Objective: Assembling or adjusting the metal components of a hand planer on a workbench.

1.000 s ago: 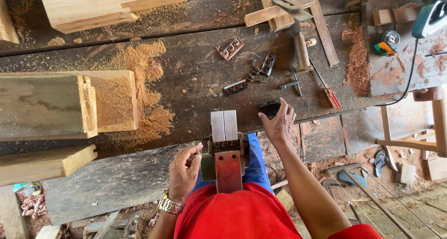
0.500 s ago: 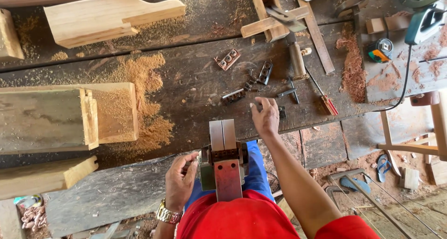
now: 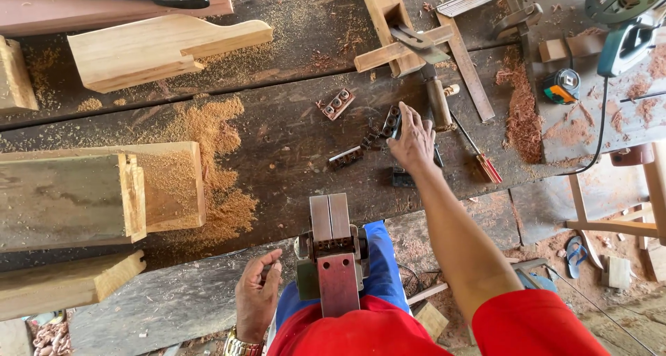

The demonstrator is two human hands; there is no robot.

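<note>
Your right hand (image 3: 414, 142) lies spread over small dark metal parts (image 3: 378, 135) on the bench (image 3: 277, 141); your left hand (image 3: 257, 295), loosely curled and empty, rests beside the upturned planer (image 3: 331, 253).

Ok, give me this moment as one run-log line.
right hand: reaching over metal parts on bench | left hand: beside upturned planer on lap | screwdriver to right

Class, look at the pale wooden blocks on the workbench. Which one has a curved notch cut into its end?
The light block at the top left, above the sawdust pile. Its right end steps down in a curve, while the other blocks at the left have square-cut ends.
</note>
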